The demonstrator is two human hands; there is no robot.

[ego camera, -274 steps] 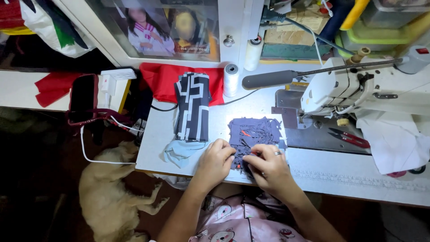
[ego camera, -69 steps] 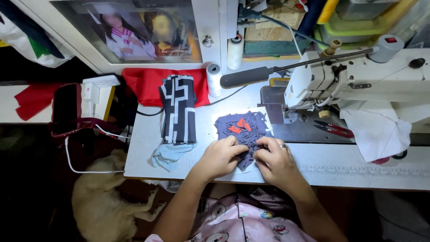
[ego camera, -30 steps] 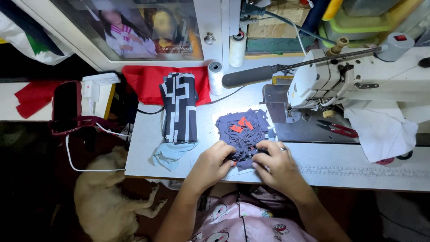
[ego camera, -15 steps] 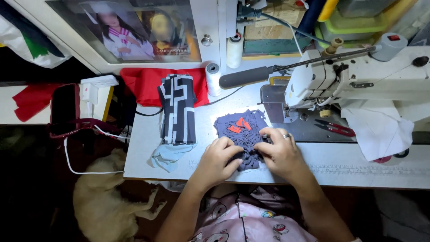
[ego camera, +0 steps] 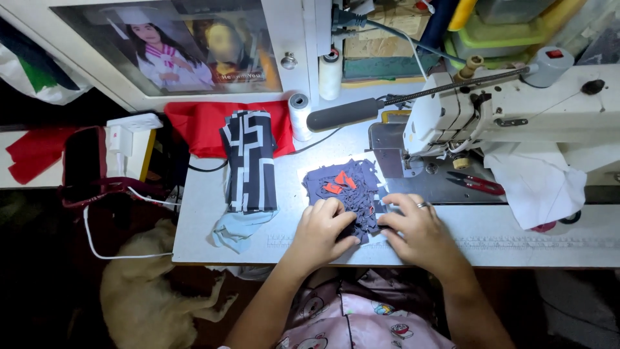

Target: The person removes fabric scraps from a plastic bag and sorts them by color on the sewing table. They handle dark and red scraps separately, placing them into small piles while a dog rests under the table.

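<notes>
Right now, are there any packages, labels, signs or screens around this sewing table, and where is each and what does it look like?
Framed photograph: behind cabinet glass, upper left; rectangular, figure in white and pink.
Printed picture: beside that photograph; darker, orange-brown, a caption strip at its foot.
Cardboard box: top centre, behind the sewing machine; brown, flat.
No screens visible.

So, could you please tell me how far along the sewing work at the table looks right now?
Done: a pile of dark blue scraps with red bits lies stacked beside the sewing machine. In hand: the left hand and right hand press on that pile. Left: the folded patterned cloth and red cloth lie untouched.
</notes>
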